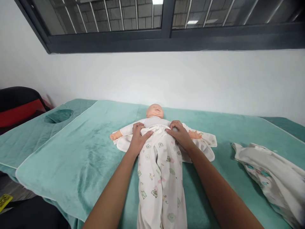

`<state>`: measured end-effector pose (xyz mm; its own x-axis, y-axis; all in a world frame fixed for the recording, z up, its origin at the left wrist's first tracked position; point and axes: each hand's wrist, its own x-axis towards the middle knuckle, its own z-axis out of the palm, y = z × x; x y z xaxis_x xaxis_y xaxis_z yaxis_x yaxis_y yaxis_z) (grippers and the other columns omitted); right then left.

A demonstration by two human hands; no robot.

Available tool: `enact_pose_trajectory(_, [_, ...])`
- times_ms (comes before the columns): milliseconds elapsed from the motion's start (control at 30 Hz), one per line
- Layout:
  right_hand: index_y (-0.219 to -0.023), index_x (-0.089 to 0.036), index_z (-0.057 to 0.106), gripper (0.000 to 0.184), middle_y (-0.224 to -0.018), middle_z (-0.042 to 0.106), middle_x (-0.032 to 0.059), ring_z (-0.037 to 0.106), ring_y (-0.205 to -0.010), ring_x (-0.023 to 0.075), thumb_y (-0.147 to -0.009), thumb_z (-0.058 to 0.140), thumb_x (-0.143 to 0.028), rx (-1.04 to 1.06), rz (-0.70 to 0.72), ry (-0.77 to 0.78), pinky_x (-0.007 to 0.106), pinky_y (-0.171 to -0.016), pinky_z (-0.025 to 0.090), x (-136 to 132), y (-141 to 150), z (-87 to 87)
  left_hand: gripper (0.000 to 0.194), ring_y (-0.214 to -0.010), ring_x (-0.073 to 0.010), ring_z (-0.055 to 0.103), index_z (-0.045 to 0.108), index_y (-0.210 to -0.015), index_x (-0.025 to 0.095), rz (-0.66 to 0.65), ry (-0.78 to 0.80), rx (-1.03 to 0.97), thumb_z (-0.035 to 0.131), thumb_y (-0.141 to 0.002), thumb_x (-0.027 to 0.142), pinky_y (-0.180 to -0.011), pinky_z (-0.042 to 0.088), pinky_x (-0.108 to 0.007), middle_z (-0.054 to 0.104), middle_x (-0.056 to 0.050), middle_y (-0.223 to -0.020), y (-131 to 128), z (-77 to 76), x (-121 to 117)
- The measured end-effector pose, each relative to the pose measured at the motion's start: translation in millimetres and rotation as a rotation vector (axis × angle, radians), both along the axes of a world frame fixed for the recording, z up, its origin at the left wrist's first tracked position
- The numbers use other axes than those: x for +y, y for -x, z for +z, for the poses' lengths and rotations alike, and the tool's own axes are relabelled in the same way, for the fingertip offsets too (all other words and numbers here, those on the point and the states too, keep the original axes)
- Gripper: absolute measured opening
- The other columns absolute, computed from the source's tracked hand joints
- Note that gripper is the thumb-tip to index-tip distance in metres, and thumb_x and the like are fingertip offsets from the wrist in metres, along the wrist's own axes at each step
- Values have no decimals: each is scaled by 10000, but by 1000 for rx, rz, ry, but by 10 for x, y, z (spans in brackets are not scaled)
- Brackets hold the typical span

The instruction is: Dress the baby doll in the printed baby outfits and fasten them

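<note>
A baby doll lies on its back with its arms spread, its head toward the wall. It wears a white long-sleeved top. White baby trousers with small printed animals cover its lower body, their legs stretching toward me. My left hand grips the waistband at the left, thumb on top and fingers curled. At the right end of the waistband, my right hand pinches the cloth in the same way. A patterned baby shirt is spread under the doll's torso and arms. The doll's legs are hidden.
The bed has a green plush cover with a face hole at the left. White printed clothing lies crumpled at the right. Behind stand a white wall and a barred window. A black-and-red chair stands far left.
</note>
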<state>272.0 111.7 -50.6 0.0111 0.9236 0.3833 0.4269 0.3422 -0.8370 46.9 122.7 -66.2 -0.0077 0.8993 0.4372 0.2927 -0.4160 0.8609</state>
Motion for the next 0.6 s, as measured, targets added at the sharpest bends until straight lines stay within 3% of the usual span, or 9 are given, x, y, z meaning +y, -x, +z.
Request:
enact_pose_trajectory(233, [-790, -234, 589, 170, -1023, 476, 38, 458, -1045, 237, -802, 688, -372, -35, 33, -50, 385, -949, 343, -71, 51, 24, 229, -922, -200, 498, 524, -725, 209, 48, -198, 197, 658, -855, 343, -865, 412, -343, 505, -27, -895, 6, 13, -106])
enact_pose_trajectory(333, [-683, -220, 525, 271, -955, 456, 29, 449, -996, 230, -793, 713, -382, -47, 35, -89, 378, -913, 339, -137, 90, 64, 302, -816, -197, 472, 496, -653, 209, 101, -253, 284, 627, -876, 365, -777, 380, -333, 514, -10, -749, 22, 10, -136])
enact_pose_trajectory(433, [-624, -210, 417, 392, -851, 452, 6, 451, -876, 195, -800, 728, -369, 55, 87, -108, 345, -821, 345, -253, 99, 85, 391, -693, -165, 442, 433, -589, 205, 101, -153, 271, 599, -879, 407, -697, 346, -309, 464, 19, -634, 42, -11, -145])
enact_pose_trajectory(600, [-600, -209, 333, 472, -648, 328, -35, 325, -629, 134, -873, 652, -424, 255, 246, 56, 296, -601, 268, -439, -30, 49, 429, -599, -127, 391, 382, -555, 197, 63, -9, 244, 604, -844, 424, -619, 301, -277, 385, 53, -556, 82, -30, -142])
